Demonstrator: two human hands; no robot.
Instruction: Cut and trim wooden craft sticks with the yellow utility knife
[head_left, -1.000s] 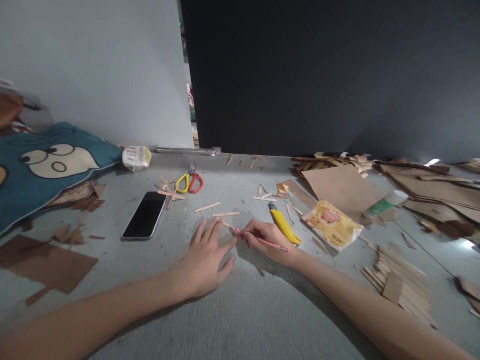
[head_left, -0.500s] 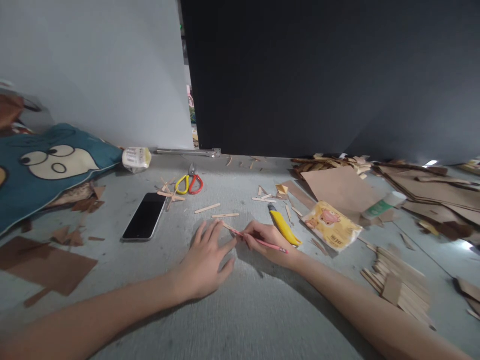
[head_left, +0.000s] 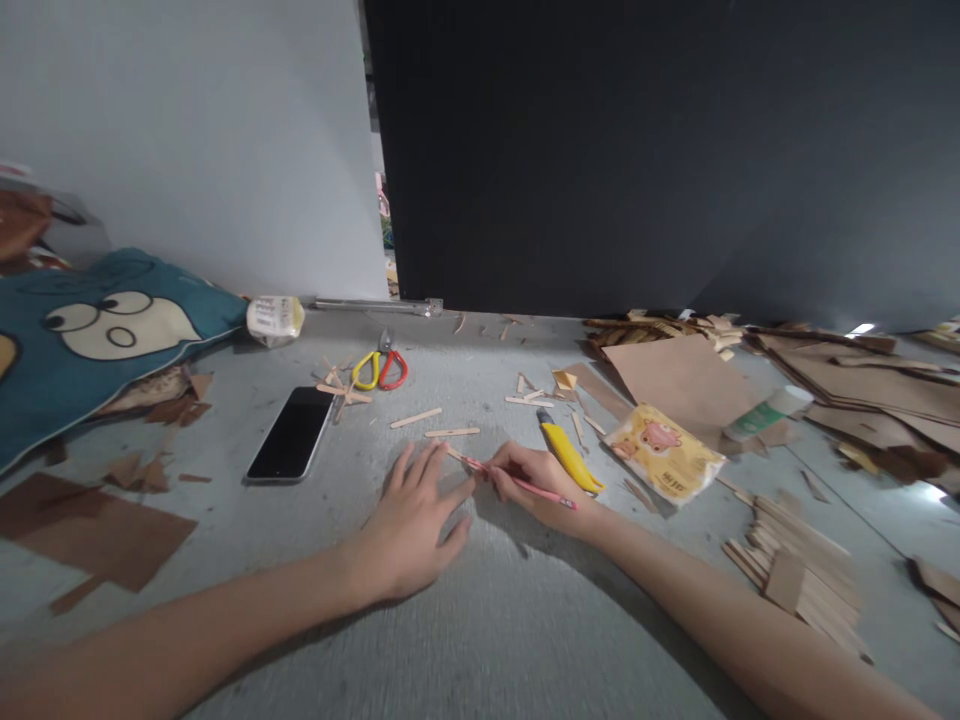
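My right hand (head_left: pixel 534 482) grips a pink pencil (head_left: pixel 546 494), its tip pointing left onto a small wooden craft stick (head_left: pixel 454 453). Spread flat on the grey surface, my left hand (head_left: pixel 420 520) has its fingertips at that stick, which they partly cover. Just beyond the hands lie two more craft sticks, one plain (head_left: pixel 416 418) and one with a dark mark (head_left: pixel 452 432). A yellow utility knife (head_left: pixel 571 455) rests close to the right hand's far side.
Left of my hands are a phone (head_left: pixel 292 435) and scissors with yellow and red handles (head_left: pixel 380 370). A yellow packet (head_left: pixel 664 452), a glue stick (head_left: pixel 769 412) and a pile of craft sticks (head_left: pixel 799 570) lie to the right. A blue cushion (head_left: pixel 112 340) stands far left.
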